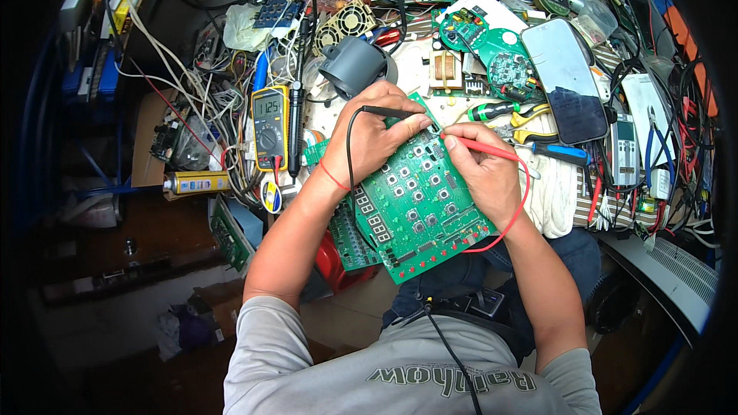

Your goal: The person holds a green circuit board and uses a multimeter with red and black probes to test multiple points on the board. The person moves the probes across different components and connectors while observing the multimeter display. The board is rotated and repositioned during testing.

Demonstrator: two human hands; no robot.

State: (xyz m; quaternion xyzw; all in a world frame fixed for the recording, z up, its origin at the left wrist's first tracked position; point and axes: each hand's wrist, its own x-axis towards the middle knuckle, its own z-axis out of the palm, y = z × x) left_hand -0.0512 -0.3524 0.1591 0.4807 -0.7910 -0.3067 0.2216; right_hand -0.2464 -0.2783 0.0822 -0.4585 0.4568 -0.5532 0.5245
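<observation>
A green circuit board [423,219] with several push buttons, digit displays and a row of red parts lies tilted above my lap. My left hand [373,134] is closed around a black test probe [382,112], its tip pointing at the board's upper edge. In my right hand [486,177] is a red test probe [492,151], pinched with its tip close to the same edge. Whether either tip touches the board is too small to tell. To the left a yellow-framed multimeter [270,124] shows a lit reading. Under the board's left side, another green board [350,242] partly shows.
A grey cylindrical part [354,65] and a beige fan [346,21] stand beyond my left hand. Round green boards [507,61], a phone [563,77], a blue-handled screwdriver [561,153] and yellow-black pliers [530,137] lie to the right. Tangled cables [188,77] crowd the left.
</observation>
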